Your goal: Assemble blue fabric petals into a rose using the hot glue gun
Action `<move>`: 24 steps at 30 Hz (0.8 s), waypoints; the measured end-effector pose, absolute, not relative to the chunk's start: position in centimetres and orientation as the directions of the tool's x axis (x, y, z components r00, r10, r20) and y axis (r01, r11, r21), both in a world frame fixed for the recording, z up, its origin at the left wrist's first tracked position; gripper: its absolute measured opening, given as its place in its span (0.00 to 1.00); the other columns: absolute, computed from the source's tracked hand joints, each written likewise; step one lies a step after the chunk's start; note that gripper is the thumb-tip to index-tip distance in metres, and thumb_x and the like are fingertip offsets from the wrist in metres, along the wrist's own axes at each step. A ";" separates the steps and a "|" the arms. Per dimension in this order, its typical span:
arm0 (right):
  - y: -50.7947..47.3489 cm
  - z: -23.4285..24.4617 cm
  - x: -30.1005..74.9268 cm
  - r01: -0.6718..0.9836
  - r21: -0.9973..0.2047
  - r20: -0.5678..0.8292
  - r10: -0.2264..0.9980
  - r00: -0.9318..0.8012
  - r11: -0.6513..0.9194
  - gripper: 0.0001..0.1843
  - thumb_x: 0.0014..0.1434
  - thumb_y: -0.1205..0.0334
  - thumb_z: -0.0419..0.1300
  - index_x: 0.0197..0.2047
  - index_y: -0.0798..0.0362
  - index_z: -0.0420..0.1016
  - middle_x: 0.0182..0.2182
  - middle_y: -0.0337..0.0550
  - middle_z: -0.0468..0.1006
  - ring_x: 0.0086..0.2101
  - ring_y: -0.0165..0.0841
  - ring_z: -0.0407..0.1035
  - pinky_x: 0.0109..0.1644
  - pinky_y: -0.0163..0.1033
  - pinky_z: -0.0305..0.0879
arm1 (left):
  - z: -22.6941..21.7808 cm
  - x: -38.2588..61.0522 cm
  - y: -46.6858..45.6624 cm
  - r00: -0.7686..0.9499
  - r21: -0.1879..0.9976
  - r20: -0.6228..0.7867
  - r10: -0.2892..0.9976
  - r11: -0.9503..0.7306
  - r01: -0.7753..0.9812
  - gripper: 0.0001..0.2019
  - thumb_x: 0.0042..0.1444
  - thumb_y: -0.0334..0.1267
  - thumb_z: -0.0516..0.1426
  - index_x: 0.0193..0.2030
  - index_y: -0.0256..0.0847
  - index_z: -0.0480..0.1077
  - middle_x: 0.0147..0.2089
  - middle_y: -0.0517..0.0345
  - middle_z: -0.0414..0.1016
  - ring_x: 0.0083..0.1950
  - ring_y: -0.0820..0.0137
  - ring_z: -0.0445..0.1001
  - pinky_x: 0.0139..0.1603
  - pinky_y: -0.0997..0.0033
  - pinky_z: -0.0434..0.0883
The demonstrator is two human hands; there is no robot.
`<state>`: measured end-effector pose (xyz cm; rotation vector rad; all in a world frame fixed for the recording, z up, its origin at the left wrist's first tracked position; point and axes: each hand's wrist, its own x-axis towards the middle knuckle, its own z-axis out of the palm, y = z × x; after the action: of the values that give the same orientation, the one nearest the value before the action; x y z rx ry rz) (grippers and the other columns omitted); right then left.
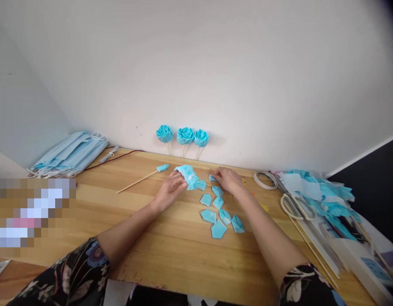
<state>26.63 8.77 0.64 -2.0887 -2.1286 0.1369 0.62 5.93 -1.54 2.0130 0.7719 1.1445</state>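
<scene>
My left hand [170,190] is closed around a bunched blue petal cluster [189,176] that rests on the wooden table [171,250]. My right hand [227,179] lies just to the right of it, fingertips pinching a small blue folded petal [212,178]. Several more folded blue petals [219,216] lie in a loose row in front of my right hand. A wooden stick with a blue tip [140,179] lies to the left of my left hand. Three finished blue roses on sticks [183,137] lean against the wall behind.
A stack of blue face masks [70,154] sits at the far left by the wall. White-handled scissors [295,206], a tape roll [265,179], blue scraps [324,195] and wooden sticks lie at the right. A thin red cord [116,155] runs along the back.
</scene>
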 end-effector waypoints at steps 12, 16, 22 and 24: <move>2.3 0.9 23.5 0.380 -0.906 0.100 0.967 -0.234 0.185 0.14 0.55 0.50 0.65 0.34 0.53 0.72 0.30 0.40 0.79 0.30 0.31 0.72 0.34 0.35 0.67 | -1.9 0.8 6.0 0.394 0.821 0.476 0.786 -0.558 0.123 0.22 0.63 0.56 0.50 0.27 0.40 0.66 0.36 0.51 0.72 0.46 0.63 0.68 0.56 0.61 0.60; 2.0 1.3 22.4 0.425 -0.888 0.088 0.971 -0.222 0.178 0.13 0.54 0.54 0.65 0.40 0.51 0.71 0.31 0.39 0.80 0.30 0.31 0.72 0.36 0.37 0.67 | -1.6 0.8 5.8 0.388 0.850 0.440 0.810 -0.515 0.111 0.23 0.62 0.57 0.51 0.27 0.40 0.66 0.36 0.51 0.72 0.47 0.62 0.69 0.57 0.60 0.61; 1.4 1.7 21.4 0.460 -0.859 0.138 0.968 -0.210 0.223 0.22 0.56 0.58 0.63 0.53 0.49 0.68 0.30 0.36 0.80 0.32 0.32 0.73 0.43 0.40 0.67 | -1.6 1.0 5.6 0.402 0.868 0.421 0.813 -0.490 0.082 0.24 0.61 0.58 0.52 0.26 0.40 0.66 0.37 0.51 0.72 0.48 0.61 0.69 0.58 0.60 0.61; 1.3 1.7 21.2 0.453 -0.864 0.141 0.969 -0.202 0.220 0.25 0.55 0.58 0.63 0.56 0.49 0.66 0.31 0.35 0.80 0.33 0.32 0.73 0.43 0.39 0.67 | -1.7 1.1 5.5 0.406 0.869 0.426 0.808 -0.490 0.062 0.23 0.61 0.57 0.52 0.27 0.39 0.67 0.37 0.51 0.72 0.47 0.62 0.69 0.57 0.61 0.62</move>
<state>21.23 1.34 1.66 -1.3244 -1.7743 0.9070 1.07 5.50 -1.67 1.8456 0.7486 1.1510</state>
